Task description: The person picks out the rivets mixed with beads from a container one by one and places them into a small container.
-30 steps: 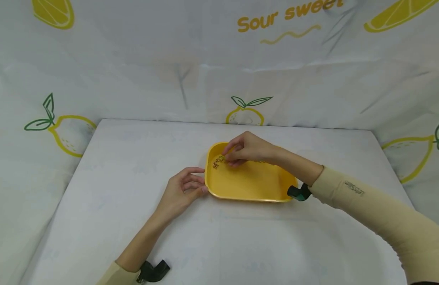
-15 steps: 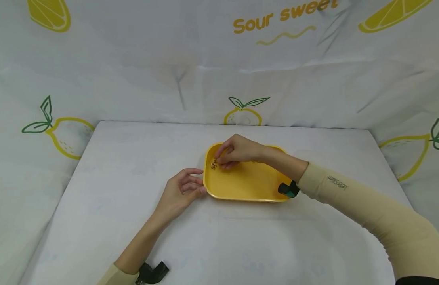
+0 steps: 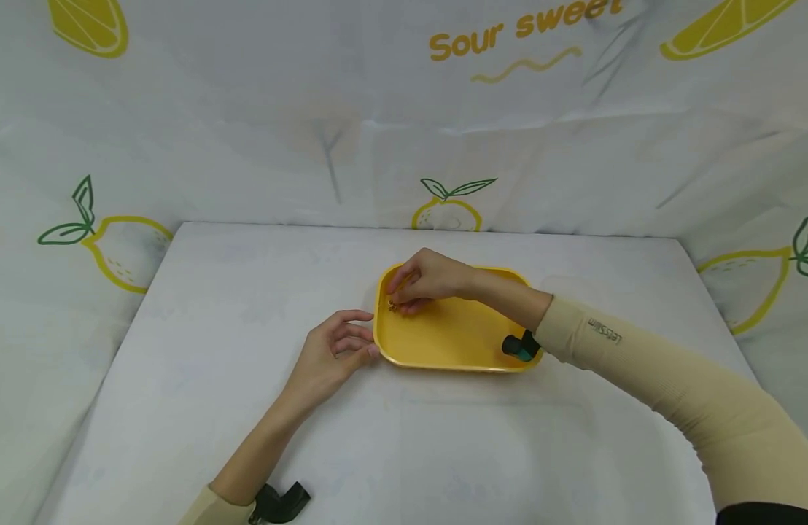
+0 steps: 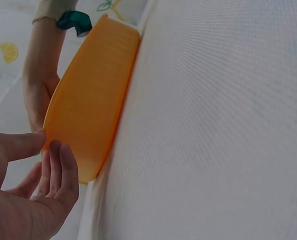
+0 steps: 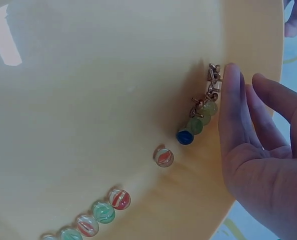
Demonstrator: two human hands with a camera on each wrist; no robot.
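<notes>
Right hand (image 3: pixel 425 284) shifted left over tray (image 3: pixel 456 343), grip apart, marbles (image 5: pixel 186 135) clear only at wrist, left hand (image 3: pixel 335 350) relaxed at rim

White table (image 3: pixel 181 408) w/ yellow tray (image 3: pixel 456 343)

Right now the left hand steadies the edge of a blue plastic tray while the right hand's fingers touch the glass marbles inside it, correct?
Not quite: the plastic tray is yellow, not blue, as the head view shows. The rest holds: the left hand rests against its edge, and the right hand touches the glass marbles inside it.
</notes>
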